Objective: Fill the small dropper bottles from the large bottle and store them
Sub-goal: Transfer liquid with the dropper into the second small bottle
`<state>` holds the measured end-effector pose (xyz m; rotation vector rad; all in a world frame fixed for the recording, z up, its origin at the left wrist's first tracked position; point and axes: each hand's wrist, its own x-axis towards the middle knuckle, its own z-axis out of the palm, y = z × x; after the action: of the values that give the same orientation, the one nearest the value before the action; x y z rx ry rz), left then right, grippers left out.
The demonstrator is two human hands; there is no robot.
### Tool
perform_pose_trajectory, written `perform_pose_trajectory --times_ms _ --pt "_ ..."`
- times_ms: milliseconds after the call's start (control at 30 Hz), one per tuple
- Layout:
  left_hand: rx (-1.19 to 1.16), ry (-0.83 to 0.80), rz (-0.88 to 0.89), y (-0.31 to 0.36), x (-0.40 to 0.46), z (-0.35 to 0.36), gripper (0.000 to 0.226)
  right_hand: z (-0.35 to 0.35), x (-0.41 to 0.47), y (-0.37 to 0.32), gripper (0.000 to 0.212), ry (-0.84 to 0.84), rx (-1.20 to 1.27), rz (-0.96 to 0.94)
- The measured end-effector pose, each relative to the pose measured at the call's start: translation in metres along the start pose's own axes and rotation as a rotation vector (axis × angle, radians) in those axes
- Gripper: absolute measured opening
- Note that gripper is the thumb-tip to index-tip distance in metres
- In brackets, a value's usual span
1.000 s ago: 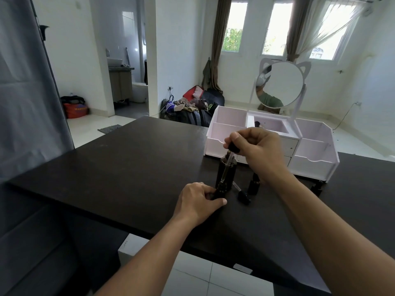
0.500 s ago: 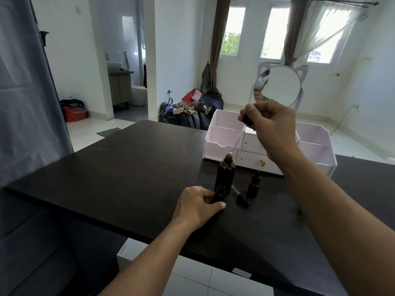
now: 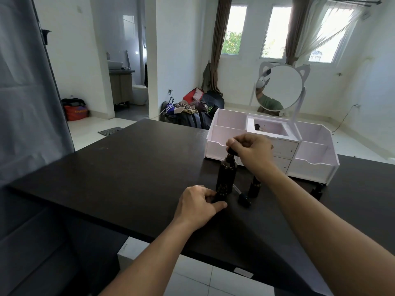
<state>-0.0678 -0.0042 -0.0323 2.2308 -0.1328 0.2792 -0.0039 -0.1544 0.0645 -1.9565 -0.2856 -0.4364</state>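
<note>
The tall dark large bottle (image 3: 227,175) stands upright on the black table (image 3: 128,167). My right hand (image 3: 250,152) pinches the black bulb of the dropper (image 3: 232,152) at the bottle's neck, the pipette down inside. My left hand (image 3: 198,205) grips a small dropper bottle (image 3: 219,198) just in front of the large bottle's base; it is mostly hidden by my fingers. A loose small dropper cap (image 3: 243,199) lies on the table to the right. Another small bottle (image 3: 254,189) stands beside it, partly behind my right forearm.
A white organizer (image 3: 314,167) with a cat-ear mirror stands behind the bottles; a dark item (image 3: 257,126) lies in its middle compartment. One more small dark bottle (image 3: 316,192) stands at the organizer's right front corner. The table's near edge runs below my left wrist.
My right hand lifted the dropper out of the small bottle, raised it high, then brought it down into the large bottle's neck. My left hand stayed in place.
</note>
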Motion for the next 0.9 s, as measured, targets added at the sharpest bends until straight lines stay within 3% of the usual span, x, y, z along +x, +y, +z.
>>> perform_pose_trajectory --times_ms 200,633,800,900 --pt "0.002 0.000 0.023 0.000 0.000 -0.001 0.036 0.005 -0.003 0.007 0.007 -0.043 -0.043 0.009" --pt "0.011 -0.011 0.019 -0.002 0.000 0.000 0.036 -0.004 -0.010 0.004 0.029 -0.046 -0.112 -0.010" --pt "0.001 -0.007 0.011 -0.002 0.001 0.000 0.035 -0.021 -0.039 0.001 0.023 0.095 -0.293 -0.083" --pt "0.005 0.002 0.007 -0.002 0.002 -0.001 0.033 -0.024 -0.065 0.012 0.012 -0.010 -0.520 -0.085"
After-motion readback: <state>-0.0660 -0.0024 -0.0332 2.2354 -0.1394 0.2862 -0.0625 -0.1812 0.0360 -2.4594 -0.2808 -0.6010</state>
